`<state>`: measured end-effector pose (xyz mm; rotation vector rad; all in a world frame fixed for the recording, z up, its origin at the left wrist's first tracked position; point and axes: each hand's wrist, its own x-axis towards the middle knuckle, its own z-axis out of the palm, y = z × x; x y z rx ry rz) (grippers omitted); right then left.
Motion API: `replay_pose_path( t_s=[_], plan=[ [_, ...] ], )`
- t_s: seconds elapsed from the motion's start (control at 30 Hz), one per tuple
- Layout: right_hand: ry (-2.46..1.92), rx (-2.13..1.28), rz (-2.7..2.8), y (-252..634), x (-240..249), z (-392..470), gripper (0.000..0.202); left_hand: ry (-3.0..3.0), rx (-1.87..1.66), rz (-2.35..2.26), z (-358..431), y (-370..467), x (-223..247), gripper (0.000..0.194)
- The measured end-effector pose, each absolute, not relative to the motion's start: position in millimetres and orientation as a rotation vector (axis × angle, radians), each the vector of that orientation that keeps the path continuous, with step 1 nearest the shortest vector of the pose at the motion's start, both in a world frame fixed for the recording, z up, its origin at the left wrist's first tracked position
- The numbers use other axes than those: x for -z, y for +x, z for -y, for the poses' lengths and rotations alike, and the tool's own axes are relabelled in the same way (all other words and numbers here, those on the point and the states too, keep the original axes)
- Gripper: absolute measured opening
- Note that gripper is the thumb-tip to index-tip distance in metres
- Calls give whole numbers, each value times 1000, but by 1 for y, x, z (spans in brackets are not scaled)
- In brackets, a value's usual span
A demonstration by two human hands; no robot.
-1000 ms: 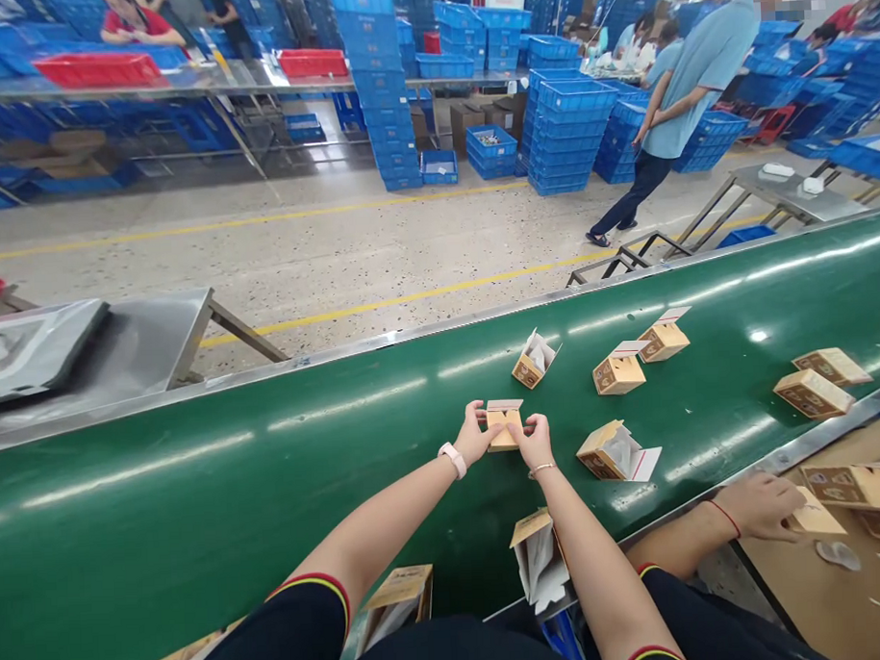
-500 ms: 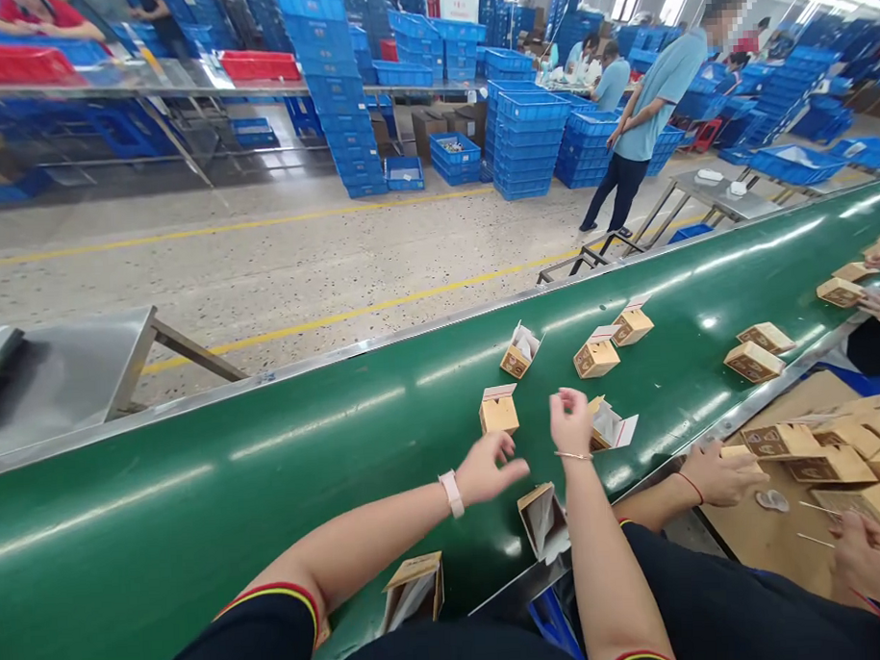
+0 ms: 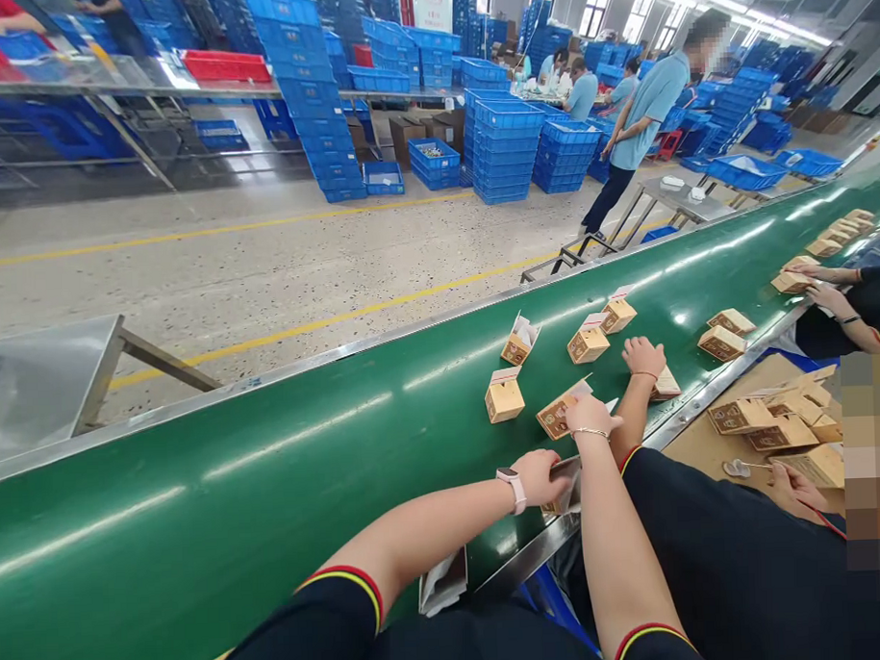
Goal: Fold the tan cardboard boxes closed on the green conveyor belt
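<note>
My left hand, with a pale watch at the wrist, is closed over the upper edge of an open cardboard box near the belt's front edge. White lining shows in that box. Just beyond it, my right hand is closed on the near end of a brown printed carton with its flap up; its fingertips are partly hidden. Another open carton with white lining stands close to my body, below my left forearm. Left of the right hand sits a small carton with a raised flap.
More cartons stand along the green conveyor belt. A co-worker's hand rests by a carton on my right. Several flattened-looking cartons lie on a cardboard-covered table. Blue crates and a standing person are across the aisle.
My left hand has moved right onto the open box. My right hand has lowered onto the carton, which has shifted left. The co-worker's hand has reached forward over the belt.
</note>
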<state>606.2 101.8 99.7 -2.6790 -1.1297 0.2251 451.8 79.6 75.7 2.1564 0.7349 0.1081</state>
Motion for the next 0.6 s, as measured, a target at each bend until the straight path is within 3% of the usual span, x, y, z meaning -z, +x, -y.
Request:
replay_pose_path(
  t_s=[0.03, 0.17, 0.33, 0.6],
  plan=[
    [-2706, -211, 1139, 601, -107, -102, 14, 2143, -73, -772, -77, 459, -75, 18],
    [-2623, 17, 1274, 583, -144, -91, 22, 2166, -83, -768, -86, 452, -80, 18],
    [-2274, 345, 1443, 562, -166, -57, 21, 2144, -291, -896, -134, 360, -89, 20],
    [-2152, 117, 1749, 492, -68, -35, 25, 1902, -279, -1687, -204, 194, -102, 16]
  ],
)
